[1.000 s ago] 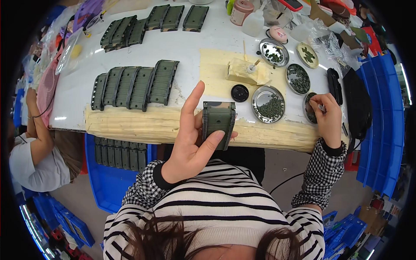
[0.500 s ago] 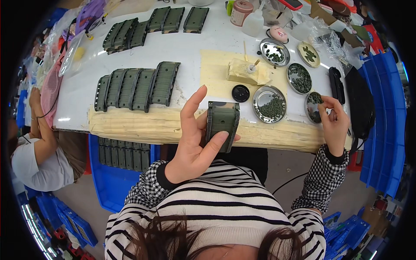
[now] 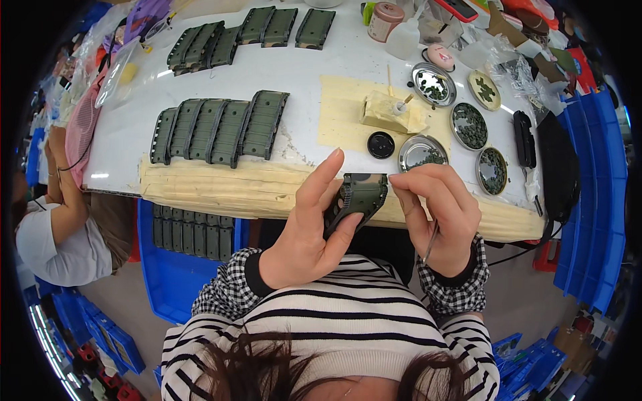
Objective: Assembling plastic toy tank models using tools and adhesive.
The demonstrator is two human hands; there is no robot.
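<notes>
My left hand (image 3: 294, 244) grips a dark green camouflage plastic piece (image 3: 368, 195) with ridged edges, its thumb across the front and the index finger pointing up. The piece is held tilted above the padded front edge of the table. My right hand (image 3: 449, 217) is closed, thumb and index finger pinched at the piece's upper right corner. Any small part between those fingertips is too small to make out. A thin metal tool (image 3: 433, 242) lies across the right palm under the curled fingers. Round metal dishes of tiny green parts (image 3: 493, 171) stand just beyond that hand.
Similar green pieces (image 3: 221, 130) lie in rows at left and far left (image 3: 267, 27). A cream block (image 3: 394, 112) holding a small pot and a black lid (image 3: 381, 145) sit mid-table. Blue bin (image 3: 180, 267) with more pieces is below left. Another person (image 3: 63, 234) sits at far left.
My right hand has come left from the rightmost dish to the corner of the green piece. My left hand has shifted slightly right and tilted the piece. The view has moved a little.
</notes>
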